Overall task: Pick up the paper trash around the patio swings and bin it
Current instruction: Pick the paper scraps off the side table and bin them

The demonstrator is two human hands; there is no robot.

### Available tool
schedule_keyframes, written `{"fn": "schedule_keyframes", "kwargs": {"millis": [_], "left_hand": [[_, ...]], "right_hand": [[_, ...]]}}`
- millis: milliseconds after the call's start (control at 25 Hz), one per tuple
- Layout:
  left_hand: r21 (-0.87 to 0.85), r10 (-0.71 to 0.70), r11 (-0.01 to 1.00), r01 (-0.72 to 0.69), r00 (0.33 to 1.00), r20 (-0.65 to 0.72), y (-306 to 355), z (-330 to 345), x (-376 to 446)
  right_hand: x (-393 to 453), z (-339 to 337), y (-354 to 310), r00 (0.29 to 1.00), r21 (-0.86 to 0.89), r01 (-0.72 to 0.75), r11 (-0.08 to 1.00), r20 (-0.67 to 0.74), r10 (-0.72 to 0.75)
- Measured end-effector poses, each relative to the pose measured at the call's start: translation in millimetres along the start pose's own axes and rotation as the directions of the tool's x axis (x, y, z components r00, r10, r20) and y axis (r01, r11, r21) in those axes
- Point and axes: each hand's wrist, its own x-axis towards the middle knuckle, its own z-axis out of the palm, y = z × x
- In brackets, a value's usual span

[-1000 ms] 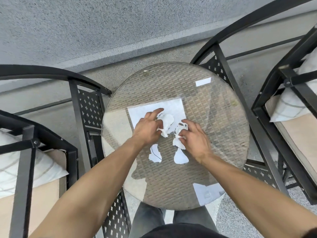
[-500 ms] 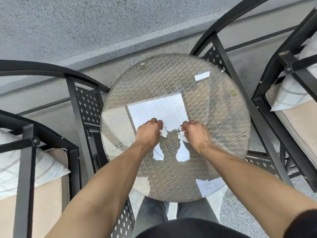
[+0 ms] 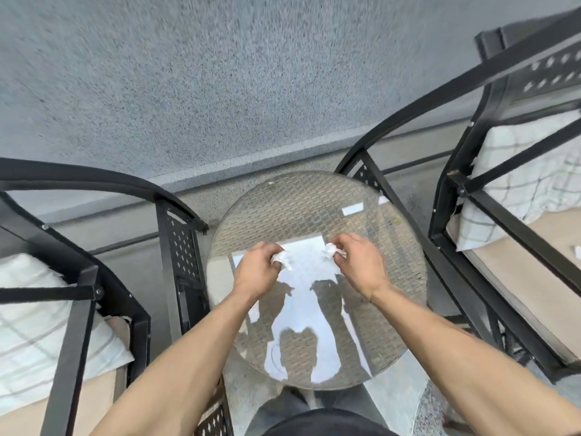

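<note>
Head view: we now have both hands lifted off the glass table (image 3: 314, 196) and spread apart, left hand (image 3: 256, 272) fisted round one crumpled paper wad (image 3: 282, 259), right hand (image 3: 356, 262) pinching the other wad (image 3: 330, 250), where half a second ago they were close together low on the glass. So pickup looks done, binning next; no bin in view, swing frames (image 3: 176, 234) crowd both sides, maybe another scrap on the right seat (image 3: 578, 250)
</note>
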Motion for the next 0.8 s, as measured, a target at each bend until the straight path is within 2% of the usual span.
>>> {"fn": "schedule_keyframes", "kwargs": {"millis": [160, 360, 520, 680, 800], "left_hand": [[-0.082, -0.004, 0.997, -0.005, 0.994, -0.112, 13.9, -31.1, -25.2], [-0.166, -0.083, 0.985, 0.041, 0.964, -0.251, 22.5, -56.5, -72.7], [-0.216, -0.198, 0.969, 0.124, 0.91, -0.365, 26.4, -55.7, -123.2], [-0.271, -0.325, 0.935, 0.229, 0.86, -0.394, 34.6, -42.6, -177.0], [-0.328, -0.416, 0.9, 0.289, 0.794, -0.442, 41.6, -31.1, -220.3]], "right_hand": [[-13.3, -27.2, -32.8, 0.992, 0.034, 0.097, 0.995, -0.084, -0.094], [-28.6, -39.2, -61.4, 0.964, 0.048, 0.267, 0.963, -0.034, -0.265], [-50.3, -45.6, -70.8, 0.92, 0.05, 0.392, 0.919, -0.023, -0.392], [-83.9, -46.9, -63.3, 0.879, 0.105, 0.469, 0.877, 0.038, -0.475], [-109.6, -45.3, -58.7, 0.834, 0.145, 0.532, 0.834, 0.079, -0.546]]}}
